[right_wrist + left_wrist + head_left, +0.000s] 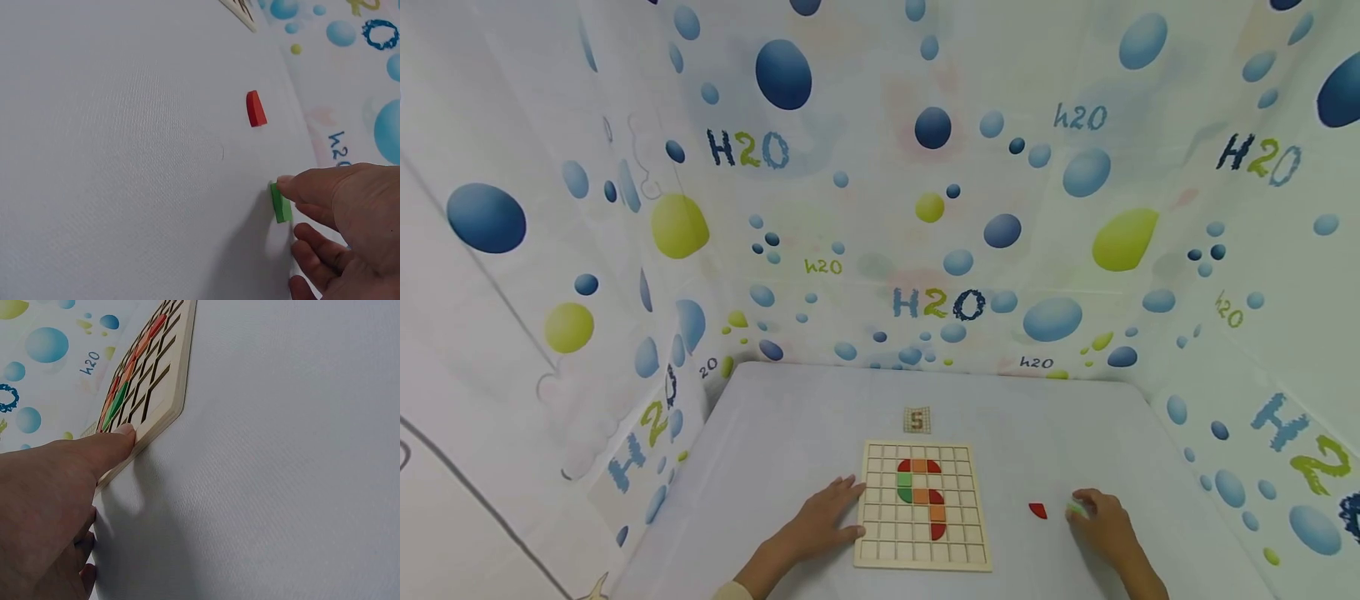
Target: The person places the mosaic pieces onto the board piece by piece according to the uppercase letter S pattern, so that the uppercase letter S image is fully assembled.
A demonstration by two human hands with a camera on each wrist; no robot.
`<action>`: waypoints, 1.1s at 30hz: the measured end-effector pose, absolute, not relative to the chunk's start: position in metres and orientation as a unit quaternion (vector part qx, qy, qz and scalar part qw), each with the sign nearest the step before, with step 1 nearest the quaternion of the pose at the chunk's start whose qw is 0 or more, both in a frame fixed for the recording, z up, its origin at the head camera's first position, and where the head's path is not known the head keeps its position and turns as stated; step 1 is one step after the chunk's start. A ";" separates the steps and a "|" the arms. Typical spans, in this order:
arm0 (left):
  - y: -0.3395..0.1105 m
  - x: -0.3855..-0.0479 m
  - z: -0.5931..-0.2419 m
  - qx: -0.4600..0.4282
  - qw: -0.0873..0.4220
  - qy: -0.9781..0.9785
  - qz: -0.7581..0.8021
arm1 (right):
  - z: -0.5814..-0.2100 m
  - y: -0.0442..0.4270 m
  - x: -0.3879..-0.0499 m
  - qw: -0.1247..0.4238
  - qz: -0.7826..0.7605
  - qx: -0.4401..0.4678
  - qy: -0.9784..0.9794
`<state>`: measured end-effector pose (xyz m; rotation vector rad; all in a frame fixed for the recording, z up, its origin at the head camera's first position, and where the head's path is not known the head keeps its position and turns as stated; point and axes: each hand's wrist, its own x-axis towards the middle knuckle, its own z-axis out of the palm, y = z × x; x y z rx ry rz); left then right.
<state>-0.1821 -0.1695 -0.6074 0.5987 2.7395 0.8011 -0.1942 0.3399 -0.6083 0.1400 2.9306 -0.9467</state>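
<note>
A wooden grid board (883, 546) lies on the table, with red, orange and green tiles set in its cells in a curving line. My left hand (823, 518) rests at the board's left edge, thumb and fingers spread; in the left wrist view its thumb (119, 445) touches the rim. Right of the board, my right hand (1103, 527) pinches a small green tile (280, 203) between thumb and fingers, at the tabletop. A loose red quarter-round tile (1037, 510) lies between that hand and the board.
Behind the board lies a small square card (917, 420) bearing a figure like a 5 or S. The white table (805, 408) ends at a curtain (865, 317) printed with bubbles and "H2O", which hangs along the back and sides.
</note>
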 end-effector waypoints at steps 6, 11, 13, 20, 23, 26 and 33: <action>-0.169 -0.183 -0.609 0.202 0.118 0.932 0.278 | -0.609 0.347 -0.193 0.041 -0.314 0.026 0.948; -0.169 -0.183 -0.608 0.193 0.122 0.934 0.276 | -0.609 0.346 -0.191 0.058 -0.319 0.024 0.946; -0.169 -0.183 -0.607 0.193 0.120 0.934 0.275 | -0.609 0.345 -0.192 0.060 -0.317 0.027 0.946; -0.167 -0.185 -0.606 0.192 0.118 0.937 0.266 | -0.604 0.342 -0.189 0.050 -0.314 0.025 0.948; -0.167 -0.185 -0.607 0.193 0.118 0.937 0.265 | -0.604 0.343 -0.188 0.049 -0.315 0.023 0.948; -0.167 -0.184 -0.606 0.194 0.116 0.936 0.269 | -0.607 0.343 -0.190 0.047 -0.310 0.023 0.949; -0.167 -0.183 -0.605 0.202 0.113 0.935 0.269 | -0.611 0.343 -0.192 0.036 -0.289 0.015 0.957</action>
